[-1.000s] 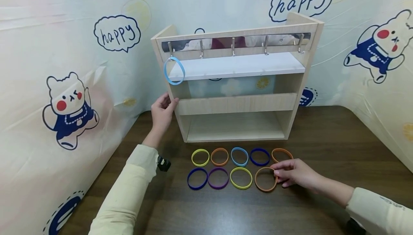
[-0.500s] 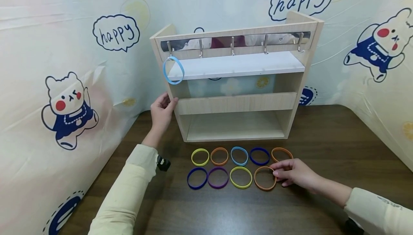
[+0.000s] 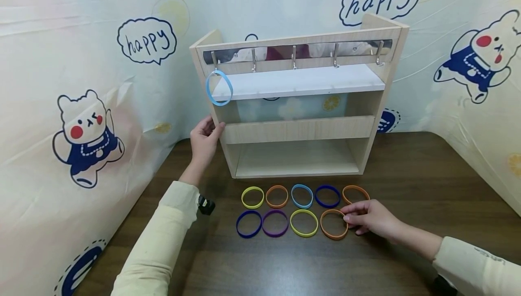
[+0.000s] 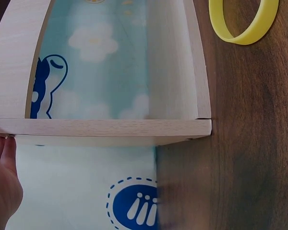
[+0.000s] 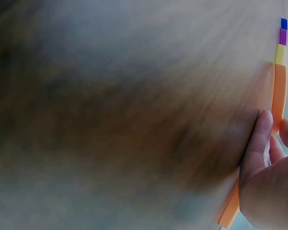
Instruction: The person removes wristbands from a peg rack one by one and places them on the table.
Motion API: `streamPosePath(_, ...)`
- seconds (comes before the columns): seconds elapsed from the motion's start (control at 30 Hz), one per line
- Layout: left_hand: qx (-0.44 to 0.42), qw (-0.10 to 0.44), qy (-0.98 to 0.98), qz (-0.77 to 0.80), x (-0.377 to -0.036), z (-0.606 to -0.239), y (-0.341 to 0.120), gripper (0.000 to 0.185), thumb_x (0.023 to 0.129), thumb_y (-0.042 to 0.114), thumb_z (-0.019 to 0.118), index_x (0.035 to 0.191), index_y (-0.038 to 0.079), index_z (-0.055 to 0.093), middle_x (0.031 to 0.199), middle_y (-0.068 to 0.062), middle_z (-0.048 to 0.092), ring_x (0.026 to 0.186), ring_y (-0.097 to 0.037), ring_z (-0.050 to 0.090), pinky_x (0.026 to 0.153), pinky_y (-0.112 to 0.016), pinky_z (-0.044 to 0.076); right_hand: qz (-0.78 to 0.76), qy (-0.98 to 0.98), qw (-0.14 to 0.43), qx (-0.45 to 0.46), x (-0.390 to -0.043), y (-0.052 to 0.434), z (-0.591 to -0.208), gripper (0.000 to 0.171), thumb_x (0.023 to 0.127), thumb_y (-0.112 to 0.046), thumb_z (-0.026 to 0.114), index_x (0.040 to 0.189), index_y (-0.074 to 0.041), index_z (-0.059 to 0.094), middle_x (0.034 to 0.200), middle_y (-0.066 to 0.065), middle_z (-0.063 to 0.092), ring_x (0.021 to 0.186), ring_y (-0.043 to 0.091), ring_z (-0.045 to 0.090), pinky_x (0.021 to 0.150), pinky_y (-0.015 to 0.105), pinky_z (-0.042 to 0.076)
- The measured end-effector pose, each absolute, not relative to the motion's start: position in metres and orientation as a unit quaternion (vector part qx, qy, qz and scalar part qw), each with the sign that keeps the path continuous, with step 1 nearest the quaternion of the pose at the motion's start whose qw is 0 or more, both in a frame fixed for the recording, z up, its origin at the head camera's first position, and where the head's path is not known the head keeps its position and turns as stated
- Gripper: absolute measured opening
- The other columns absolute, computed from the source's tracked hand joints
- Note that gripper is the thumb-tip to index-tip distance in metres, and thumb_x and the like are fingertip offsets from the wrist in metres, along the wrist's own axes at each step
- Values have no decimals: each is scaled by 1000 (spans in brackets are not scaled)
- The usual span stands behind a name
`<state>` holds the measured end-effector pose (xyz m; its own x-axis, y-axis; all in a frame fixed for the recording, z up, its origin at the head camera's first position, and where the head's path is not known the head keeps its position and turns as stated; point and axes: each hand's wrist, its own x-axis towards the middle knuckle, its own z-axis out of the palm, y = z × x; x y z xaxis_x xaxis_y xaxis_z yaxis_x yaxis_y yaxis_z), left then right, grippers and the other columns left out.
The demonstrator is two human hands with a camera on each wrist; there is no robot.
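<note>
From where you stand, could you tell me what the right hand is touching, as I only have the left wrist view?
Observer: The right hand pinches the near-row orange band on the table.
Operator: Thank you. Is anything hanging on the rack?
Observer: Yes, a light blue band hangs from the leftmost hook of the wooden rack.
Operator: And where is my left hand?
Observer: The left hand grips the rack's left side panel.
</note>
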<state>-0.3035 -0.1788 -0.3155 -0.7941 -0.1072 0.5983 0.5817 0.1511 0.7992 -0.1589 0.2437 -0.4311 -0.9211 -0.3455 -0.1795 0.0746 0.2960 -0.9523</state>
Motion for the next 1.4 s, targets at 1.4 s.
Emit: streamPosePath(1.4,-162,269,-717,-622,-304,-316,-180,37,92,10,68,124,-6,61,117,-18,66,96,-15,65,80,-25,53,-621,770,117,-88,-181,226,-384,44,93,-19,68,125,9,58,106,20,66,96,33,66,74,38,56)
